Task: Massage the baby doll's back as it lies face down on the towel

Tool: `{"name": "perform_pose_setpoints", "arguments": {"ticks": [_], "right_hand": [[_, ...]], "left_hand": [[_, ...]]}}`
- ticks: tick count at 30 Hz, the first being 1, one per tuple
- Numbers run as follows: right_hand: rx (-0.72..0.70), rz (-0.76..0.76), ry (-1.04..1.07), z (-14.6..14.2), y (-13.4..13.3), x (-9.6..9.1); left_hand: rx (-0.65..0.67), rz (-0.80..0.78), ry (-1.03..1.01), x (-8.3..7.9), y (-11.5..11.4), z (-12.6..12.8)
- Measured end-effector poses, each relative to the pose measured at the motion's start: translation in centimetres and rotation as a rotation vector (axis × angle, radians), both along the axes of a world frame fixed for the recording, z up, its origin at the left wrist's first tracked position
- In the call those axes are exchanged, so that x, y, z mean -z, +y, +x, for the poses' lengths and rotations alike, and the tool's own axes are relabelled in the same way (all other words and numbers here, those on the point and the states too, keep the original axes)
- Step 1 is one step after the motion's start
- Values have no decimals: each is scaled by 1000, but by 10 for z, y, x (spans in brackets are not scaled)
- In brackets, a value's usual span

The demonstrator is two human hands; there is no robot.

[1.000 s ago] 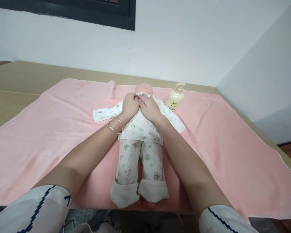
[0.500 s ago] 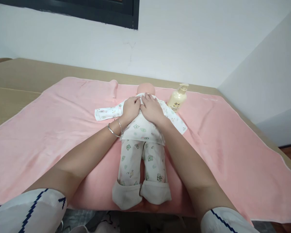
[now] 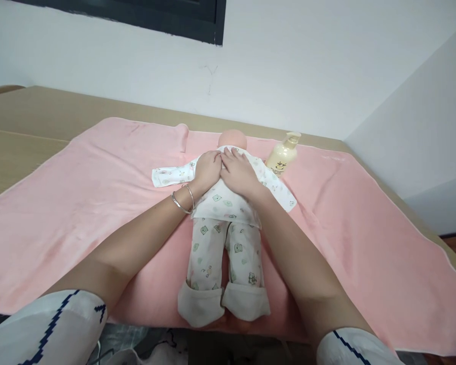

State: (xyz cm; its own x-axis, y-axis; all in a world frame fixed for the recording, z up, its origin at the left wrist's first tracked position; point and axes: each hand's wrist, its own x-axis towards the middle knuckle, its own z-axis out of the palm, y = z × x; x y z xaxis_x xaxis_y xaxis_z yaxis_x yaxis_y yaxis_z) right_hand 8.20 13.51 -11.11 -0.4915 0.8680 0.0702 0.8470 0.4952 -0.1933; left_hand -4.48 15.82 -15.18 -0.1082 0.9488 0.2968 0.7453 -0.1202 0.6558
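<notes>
A baby doll (image 3: 228,213) in a white printed top and trousers with turned-up cuffs lies stretched out, its smooth head (image 3: 232,139) away from me and no face showing. My left hand (image 3: 208,170) rests on the upper part of the top, palm down, with a bracelet at the wrist. Beside it my right hand (image 3: 238,171) lies flat on the same cloth, fingers spread. The two hands touch at the thumbs and fingertips. Both of the doll's sleeves reach out sideways. Under my palms the cloth is hidden.
A pink blanket (image 3: 349,238) is spread under the doll on a wooden-coloured table (image 3: 26,114). To the right of the doll's head a pale yellow pump bottle (image 3: 281,156) leans at a tilt. A white wall (image 3: 281,66) with a dark frame (image 3: 182,25) stands behind.
The whole view has shifted slightly, so everything sits a little further right. Both hands stay on the doll's top, with hardly any movement against it.
</notes>
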Motion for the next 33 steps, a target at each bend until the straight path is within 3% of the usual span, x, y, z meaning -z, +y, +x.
{"name": "perform_pose_setpoints", "arguments": {"ticks": [5,10,14,19,23,27,33], "right_hand": [[208,-96,199,24,32,7],[352,-154,160,28,33,7],[326,-107,124,27,27,1],[319,-76,-20,19,5,-14],[286,-82,-94,9,-18,-29],[287,-79,-47,9,-14,-28],[290,-61,94,21,23,-3]], "left_hand": [[45,-6,261,-10,-9,5],[95,-132,405,-34,-24,9],[147,-187,358,-38,-20,3],[140,-144,281,-19,-2,-5],[126,-109,310,-13,0,-4],[107,-104,326,-23,-11,2],[76,-229,308,-52,-33,13]]}}
